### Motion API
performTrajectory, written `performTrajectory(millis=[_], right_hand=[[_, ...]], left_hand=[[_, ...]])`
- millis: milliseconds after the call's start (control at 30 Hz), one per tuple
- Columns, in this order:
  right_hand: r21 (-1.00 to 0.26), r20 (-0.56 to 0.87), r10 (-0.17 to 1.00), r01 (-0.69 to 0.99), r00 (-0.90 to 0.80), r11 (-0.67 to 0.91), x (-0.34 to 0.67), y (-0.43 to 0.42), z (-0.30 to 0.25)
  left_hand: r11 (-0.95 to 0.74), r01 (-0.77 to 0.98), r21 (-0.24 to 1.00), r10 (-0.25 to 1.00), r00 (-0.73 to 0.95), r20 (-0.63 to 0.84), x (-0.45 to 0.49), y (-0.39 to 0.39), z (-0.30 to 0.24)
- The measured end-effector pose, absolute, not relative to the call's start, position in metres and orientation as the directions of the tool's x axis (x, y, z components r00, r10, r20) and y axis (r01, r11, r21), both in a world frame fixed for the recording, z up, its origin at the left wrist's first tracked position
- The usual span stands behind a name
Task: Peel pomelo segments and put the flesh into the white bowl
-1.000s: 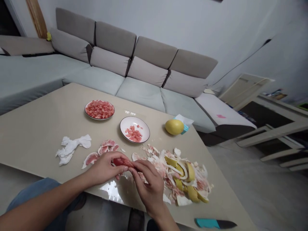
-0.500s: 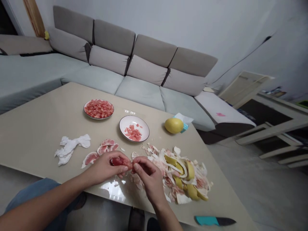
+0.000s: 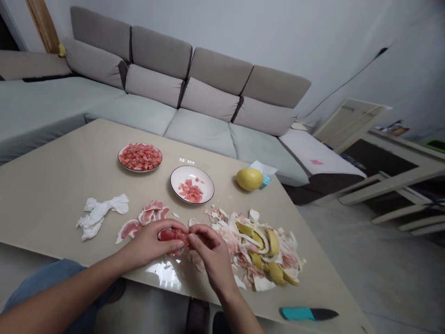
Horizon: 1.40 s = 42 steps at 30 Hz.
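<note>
Over the table's near edge, my left hand (image 3: 155, 242) is closed round a red pomelo segment (image 3: 170, 234). My right hand (image 3: 210, 248) pinches at the segment's right end, fingertips touching those of the left; whether a bit of skin is between them is hidden. Just beyond the left hand lie several pomelo segments with white membrane (image 3: 153, 212). A white plate (image 3: 177, 175) with a few pieces of pink pulp stands behind my hands. To its left, another plate (image 3: 120, 162) is heaped with pulp. A pile of peel and membrane (image 3: 260, 253) spreads right of my right hand.
A knife with a teal handle (image 3: 297, 313) lies at the near right edge. Farther back are a whole yellow pomelo (image 3: 249, 179) and a tissue pack (image 3: 266, 180). Crumpled white tissue (image 3: 99, 215) lies at left. A grey sofa (image 3: 198, 130) stands behind the table (image 3: 62, 185).
The view has shifted slightly. My hands stay together at the segment, and more of its red flesh shows between the left fingers now.
</note>
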State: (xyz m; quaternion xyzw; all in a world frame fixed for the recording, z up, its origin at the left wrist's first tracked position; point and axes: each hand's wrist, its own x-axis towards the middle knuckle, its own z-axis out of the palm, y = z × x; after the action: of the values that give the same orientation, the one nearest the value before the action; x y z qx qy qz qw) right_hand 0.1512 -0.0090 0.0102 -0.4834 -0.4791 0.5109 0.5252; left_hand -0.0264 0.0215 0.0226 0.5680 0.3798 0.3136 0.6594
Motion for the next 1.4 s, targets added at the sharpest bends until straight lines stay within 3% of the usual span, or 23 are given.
performTrajectory(millis=[367, 667, 1100, 1400], right_hand=[[-0.836, -0.218, 0.975, -0.506, -0.051, -0.213, 0.1502, -0.0093, 0.0101], [-0.712, -0.133, 0.976, -0.669, -0.171, -0.214, 0.1478, -0.0111, 0.0098], [-0.671, -0.306, 0.934, -0.655, -0.182, -0.347, 0.1515, -0.0082, 0.0137], [-0.834, -0.297, 0.954, -0.476, -0.037, -0.278, 0.1545, -0.0083, 0.0118]], left_hand=[[0.039, 0.079, 0.996, 0.860, 0.504, -0.073, -0.0289, 0.0261, 0.0235], [0.026, 0.028, 0.999, 0.840, 0.541, -0.037, -0.0289, 0.0248, 0.0229], [0.028, 0.096, 0.995, 0.863, 0.500, -0.072, -0.0280, 0.0229, 0.0234], [0.329, -0.114, 0.937, 0.770, 0.607, -0.197, -0.0284, 0.0242, 0.0213]])
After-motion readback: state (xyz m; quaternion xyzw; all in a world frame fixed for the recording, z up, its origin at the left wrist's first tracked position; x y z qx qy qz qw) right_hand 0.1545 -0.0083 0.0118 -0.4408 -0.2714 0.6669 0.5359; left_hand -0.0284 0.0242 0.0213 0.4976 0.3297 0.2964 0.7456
